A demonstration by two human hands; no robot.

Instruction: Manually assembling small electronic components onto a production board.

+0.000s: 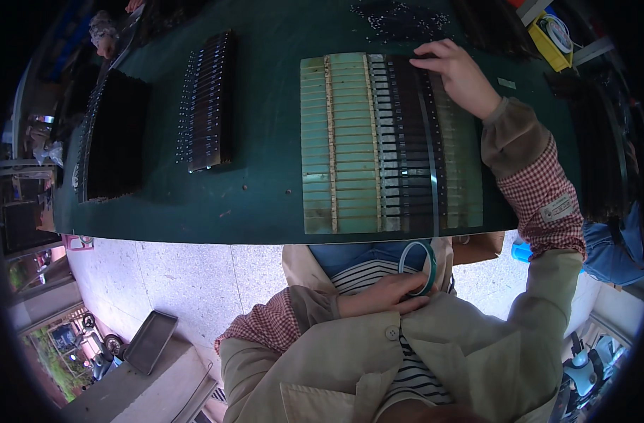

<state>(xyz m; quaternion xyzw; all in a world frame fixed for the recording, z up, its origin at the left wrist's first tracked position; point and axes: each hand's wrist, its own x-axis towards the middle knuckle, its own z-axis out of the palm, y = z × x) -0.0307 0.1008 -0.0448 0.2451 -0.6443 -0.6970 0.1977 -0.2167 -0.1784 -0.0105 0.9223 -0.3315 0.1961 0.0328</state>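
Left hand (382,296) is closed on a green-and-white tape roll (432,268), held in front of the waist just below the near edge of the bench (265,204). Right hand (468,81) is out over the far end of the work, fingers extended and slightly bent, not wrapped round anything; fingertips sit at the far end of a row of dark strips (411,141). Can't tell how hard they press.

The dark strips lie side by side on a pale green slotted plate (350,201), right of center on the bench, its near end close to the bench edge. A narrow clear band (433,169) runs lengthwise across them, from near the right hand down toward the tape roll. Can't make out where band and roll join.

Left of the plate, well apart: a dark block with pins (212,99) along its left side. Further left, a bigger dark stack (117,141). Small pinned parts (399,21) are scattered past the plate's far end. Yellow bin (553,46) at far right with coiled material inside. A co-worker's hand (105,46) shows at upper left, too small to read. Gray tray (151,342) at lower left, below bench level
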